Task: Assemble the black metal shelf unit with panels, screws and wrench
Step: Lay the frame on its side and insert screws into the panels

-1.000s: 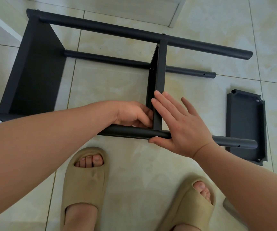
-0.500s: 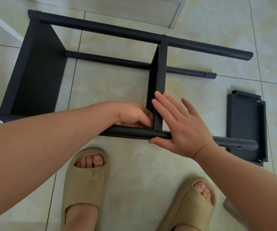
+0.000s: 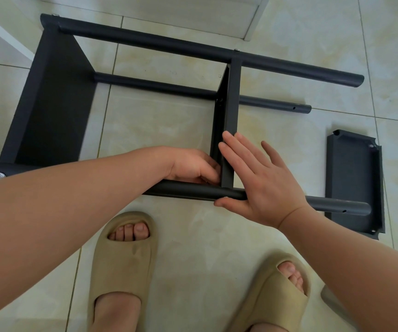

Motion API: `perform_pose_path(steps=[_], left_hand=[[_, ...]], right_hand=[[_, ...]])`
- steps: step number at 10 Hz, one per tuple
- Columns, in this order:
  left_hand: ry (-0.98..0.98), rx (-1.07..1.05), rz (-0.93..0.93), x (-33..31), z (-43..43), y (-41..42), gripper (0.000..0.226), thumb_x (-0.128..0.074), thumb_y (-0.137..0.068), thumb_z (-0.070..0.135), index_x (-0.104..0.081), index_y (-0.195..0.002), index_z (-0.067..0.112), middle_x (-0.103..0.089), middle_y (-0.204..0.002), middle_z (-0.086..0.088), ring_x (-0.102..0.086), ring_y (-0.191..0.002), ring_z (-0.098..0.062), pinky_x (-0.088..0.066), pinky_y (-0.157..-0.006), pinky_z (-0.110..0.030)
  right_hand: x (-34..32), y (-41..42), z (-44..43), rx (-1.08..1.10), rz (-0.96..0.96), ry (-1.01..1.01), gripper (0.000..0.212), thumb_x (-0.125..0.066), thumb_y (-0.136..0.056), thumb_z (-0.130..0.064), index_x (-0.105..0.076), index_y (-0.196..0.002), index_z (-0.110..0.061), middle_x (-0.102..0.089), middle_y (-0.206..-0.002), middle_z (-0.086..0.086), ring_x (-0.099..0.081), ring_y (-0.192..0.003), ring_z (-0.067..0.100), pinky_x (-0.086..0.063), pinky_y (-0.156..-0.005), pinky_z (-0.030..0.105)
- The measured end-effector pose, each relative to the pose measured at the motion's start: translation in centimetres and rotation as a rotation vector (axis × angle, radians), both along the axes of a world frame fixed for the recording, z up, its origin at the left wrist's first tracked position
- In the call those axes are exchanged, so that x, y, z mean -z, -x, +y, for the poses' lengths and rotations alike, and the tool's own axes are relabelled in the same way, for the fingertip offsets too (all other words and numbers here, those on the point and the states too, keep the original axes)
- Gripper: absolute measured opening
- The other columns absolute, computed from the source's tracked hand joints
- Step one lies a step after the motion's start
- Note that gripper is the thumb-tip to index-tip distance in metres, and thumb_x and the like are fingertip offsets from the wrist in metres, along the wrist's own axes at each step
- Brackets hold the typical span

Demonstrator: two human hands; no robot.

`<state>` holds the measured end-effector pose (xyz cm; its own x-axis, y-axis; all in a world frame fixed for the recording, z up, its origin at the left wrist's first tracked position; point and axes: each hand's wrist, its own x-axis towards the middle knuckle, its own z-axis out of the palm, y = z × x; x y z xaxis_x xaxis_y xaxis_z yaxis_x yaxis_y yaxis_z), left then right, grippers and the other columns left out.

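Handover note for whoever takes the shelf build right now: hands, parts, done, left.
Left hand: fingers curled at the inner corner where the middle panel meets the near tube; what it holds is hidden.
Right hand: flat against the middle panel, thumb at the near tube.
Done: end panel and middle panel stand between the tubes.
Left: probably finish this near corner, then fit the loose panel lying on the floor by the tubes' free ends. No wrench in view.
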<state>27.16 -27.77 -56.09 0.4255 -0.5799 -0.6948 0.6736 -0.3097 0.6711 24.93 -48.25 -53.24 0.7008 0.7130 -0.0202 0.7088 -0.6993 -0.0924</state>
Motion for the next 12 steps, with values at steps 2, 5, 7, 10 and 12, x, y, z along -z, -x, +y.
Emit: perform_pose_path(steps=[2, 5, 7, 10, 12], left_hand=[[0.091, -0.075, 0.088, 0.22, 0.04, -0.17, 0.022, -0.046, -0.09, -0.014, -0.058, -0.092, 0.003, -0.065, -0.076, -0.01, -0.066, -0.063, -0.016, -0.053, -0.06, -0.023], [0.02, -0.03, 0.017, 0.35, -0.01, 0.0, 0.01, -0.056, -0.094, 0.001, -0.065, -0.099, 0.002, -0.065, -0.093, -0.018, -0.065, -0.081, -0.025, -0.054, -0.082, -0.034], [0.076, -0.056, 0.05, 0.52, 0.14, -0.21, 0.015, -0.052, -0.091, -0.009, -0.063, -0.095, 0.001, -0.065, -0.08, -0.013, -0.066, -0.068, -0.02, -0.055, -0.067, -0.027], [-0.059, 0.121, -0.044, -0.15, -0.08, -0.02, 0.017, -0.059, -0.091, 0.017, -0.068, -0.099, 0.005, -0.066, -0.086, -0.01, -0.062, -0.075, -0.021, -0.052, -0.076, -0.039], [0.043, -0.006, 0.016, 0.37, 0.15, -0.03, 0.01, -0.055, -0.091, -0.003, -0.062, -0.097, 0.001, -0.062, -0.086, -0.018, -0.064, -0.076, -0.024, -0.053, -0.078, -0.034]], right_hand=[[0.08, 0.03, -0.01, 0.001, -0.005, -0.002, 0.097, -0.036, -0.089, -0.08, -0.03, -0.159, -0.013, -0.018, -0.168, 0.0, -0.017, -0.155, 0.019, -0.028, -0.118, 0.058], [0.16, 0.01, -0.02, 0.0, -0.009, -0.014, 0.096, -0.035, -0.09, -0.08, -0.031, -0.158, -0.013, -0.019, -0.168, 0.001, -0.018, -0.155, 0.019, -0.029, -0.117, 0.059], [0.18, -0.01, -0.05, 0.0, -0.014, -0.01, 0.097, -0.035, -0.089, -0.08, -0.031, -0.158, -0.013, -0.019, -0.168, 0.0, -0.017, -0.155, 0.018, -0.028, -0.118, 0.058], [0.19, -0.01, -0.05, -0.001, -0.013, -0.008, 0.097, -0.035, -0.09, -0.08, -0.032, -0.158, -0.012, -0.019, -0.168, 0.001, -0.017, -0.155, 0.018, -0.028, -0.118, 0.059], [0.12, 0.03, -0.03, -0.002, -0.009, -0.006, 0.096, -0.034, -0.09, -0.08, -0.031, -0.158, -0.012, -0.019, -0.168, 0.001, -0.018, -0.155, 0.019, -0.028, -0.118, 0.058]])
